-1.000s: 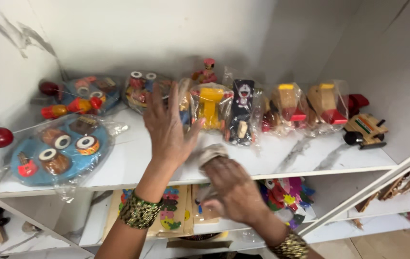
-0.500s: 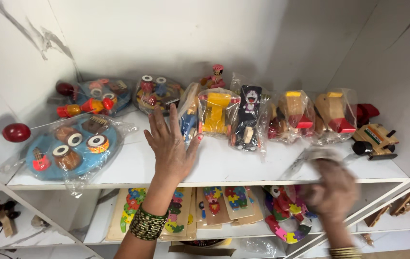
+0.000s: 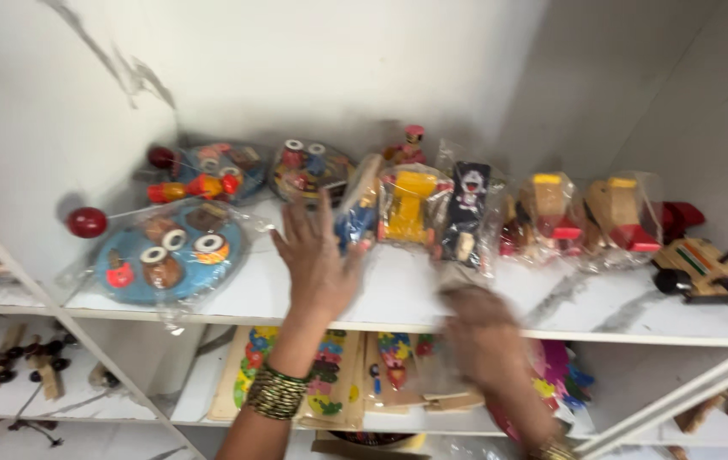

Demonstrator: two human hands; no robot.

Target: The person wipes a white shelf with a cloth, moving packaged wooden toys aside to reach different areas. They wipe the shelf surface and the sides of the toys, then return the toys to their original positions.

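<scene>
Plastic-wrapped wooden toys are lining the white marble shelf [image 3: 398, 298], and the work of handling them is looking only partly done, judged from how they are lying. Nearest, the right hand [image 3: 485, 336] is sweeping across the shelf's front edge, too blurred to tell whether its fingers are closing on anything. The left hand [image 3: 319, 255], above a stack of gold and green bangles [image 3: 275, 393], is spreading flat with its fingers wide apart and gripping nothing, its fingertips just beside the bagged blue and yellow toy [image 3: 357, 209]. Left of that hand, the round blue board with painted wooden pieces under clear wrap [image 3: 166, 255] is resting near the edge, a red ball on a thin stick [image 3: 88, 222] poking out beside it. Further back, the yellow wooden toy in its bag [image 3: 410, 204], the dark bagged figure toy [image 3: 466, 217] and the two wooden trucks with red parts [image 3: 585, 213] are standing in a loose row, while two more round wrapped sets [image 3: 249, 170] are sitting against the wall. Several packets are leaning or overlapping, so straightening seems to be remaining. Below, colourful puzzle boards [image 3: 338, 375] are lying on the lower shelf.
</scene>
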